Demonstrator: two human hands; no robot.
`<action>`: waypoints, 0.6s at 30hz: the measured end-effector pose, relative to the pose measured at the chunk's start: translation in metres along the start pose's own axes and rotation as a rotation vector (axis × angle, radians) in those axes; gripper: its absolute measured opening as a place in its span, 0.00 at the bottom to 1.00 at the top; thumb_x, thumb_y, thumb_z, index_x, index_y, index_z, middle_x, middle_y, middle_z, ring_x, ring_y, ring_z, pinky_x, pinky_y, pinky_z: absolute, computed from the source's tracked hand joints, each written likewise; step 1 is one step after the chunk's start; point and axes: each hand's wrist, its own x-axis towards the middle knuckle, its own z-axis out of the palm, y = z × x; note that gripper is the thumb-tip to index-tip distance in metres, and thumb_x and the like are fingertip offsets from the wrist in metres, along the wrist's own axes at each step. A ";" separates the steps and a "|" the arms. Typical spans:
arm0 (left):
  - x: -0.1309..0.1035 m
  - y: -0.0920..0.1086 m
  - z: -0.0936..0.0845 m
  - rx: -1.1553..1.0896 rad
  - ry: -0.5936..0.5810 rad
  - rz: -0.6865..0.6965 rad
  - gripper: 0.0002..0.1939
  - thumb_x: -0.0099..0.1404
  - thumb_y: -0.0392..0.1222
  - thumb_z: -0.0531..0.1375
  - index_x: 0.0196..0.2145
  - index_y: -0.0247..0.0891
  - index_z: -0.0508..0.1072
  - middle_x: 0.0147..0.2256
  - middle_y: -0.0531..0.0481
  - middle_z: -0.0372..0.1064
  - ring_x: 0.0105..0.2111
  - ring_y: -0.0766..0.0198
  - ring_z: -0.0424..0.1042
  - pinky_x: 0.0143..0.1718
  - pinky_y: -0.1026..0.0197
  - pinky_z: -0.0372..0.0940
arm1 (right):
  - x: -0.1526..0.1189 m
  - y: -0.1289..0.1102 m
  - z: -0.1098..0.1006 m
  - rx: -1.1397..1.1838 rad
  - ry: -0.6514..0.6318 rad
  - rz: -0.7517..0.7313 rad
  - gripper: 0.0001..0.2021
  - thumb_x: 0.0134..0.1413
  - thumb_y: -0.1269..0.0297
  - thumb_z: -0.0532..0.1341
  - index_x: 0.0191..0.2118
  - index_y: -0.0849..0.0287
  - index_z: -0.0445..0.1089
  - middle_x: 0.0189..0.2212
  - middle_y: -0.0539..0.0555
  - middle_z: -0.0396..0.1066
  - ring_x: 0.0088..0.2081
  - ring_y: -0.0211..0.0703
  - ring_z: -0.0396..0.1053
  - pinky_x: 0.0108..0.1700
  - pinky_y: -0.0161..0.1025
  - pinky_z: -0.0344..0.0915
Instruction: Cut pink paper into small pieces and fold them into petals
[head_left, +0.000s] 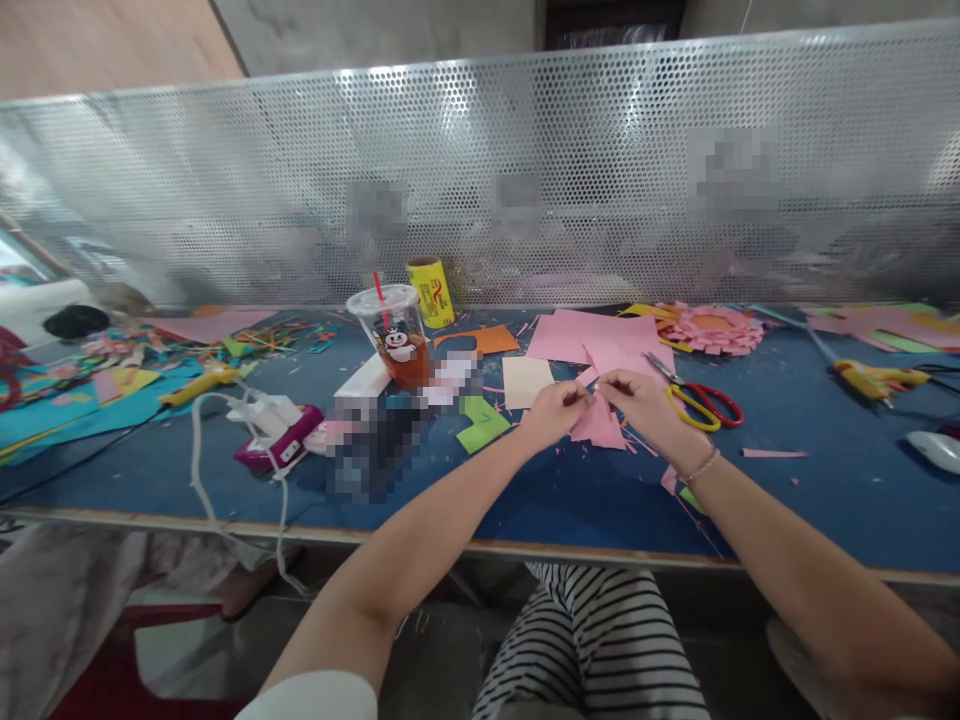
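Note:
Both my hands meet over the blue table, fingers pinched close together. My left hand (559, 412) and my right hand (637, 405) hold a small piece of pink paper between them, partly hidden by the fingers. Beneath and behind them lie cut pink paper pieces (598, 425) and a large pink sheet (559, 336). Scissors with red and yellow handles (701, 402) rest just beyond my right hand, blades pointing away to the left. A cream paper square (526, 382) lies beside my left hand, with a green paper piece (482, 424) farther left.
A plastic cup of drink (397, 340) and a yellow roll (433, 292) stand left of centre. Further left is a purple power strip (281, 440) with white cables. To the right are a pink fringed paper ring (716, 328) and a yellow glue gun (877, 378). A perforated metal panel (300, 190) closes the back.

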 end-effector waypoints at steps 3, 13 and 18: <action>-0.002 0.001 0.002 0.047 -0.040 0.034 0.11 0.57 0.45 0.53 0.22 0.36 0.63 0.19 0.56 0.54 0.21 0.71 0.54 0.24 0.66 0.50 | 0.001 0.004 0.001 -0.018 0.043 0.002 0.10 0.47 0.58 0.56 0.28 0.59 0.67 0.20 0.49 0.63 0.24 0.36 0.60 0.27 0.34 0.58; -0.004 0.000 0.002 -0.159 -0.054 -0.167 0.10 0.58 0.47 0.52 0.27 0.40 0.57 0.21 0.56 0.59 0.18 0.69 0.62 0.20 0.66 0.56 | 0.015 0.045 -0.052 -0.784 0.014 0.114 0.17 0.50 0.60 0.54 0.44 0.64 0.65 0.44 0.65 0.66 0.46 0.53 0.64 0.49 0.47 0.59; 0.003 -0.006 -0.001 -0.210 0.037 -0.228 0.08 0.60 0.46 0.50 0.30 0.40 0.55 0.15 0.58 0.59 0.12 0.70 0.60 0.15 0.68 0.56 | 0.014 0.077 -0.075 -1.133 -0.249 0.496 0.21 0.52 0.60 0.49 0.45 0.72 0.66 0.43 0.72 0.66 0.48 0.63 0.62 0.46 0.54 0.59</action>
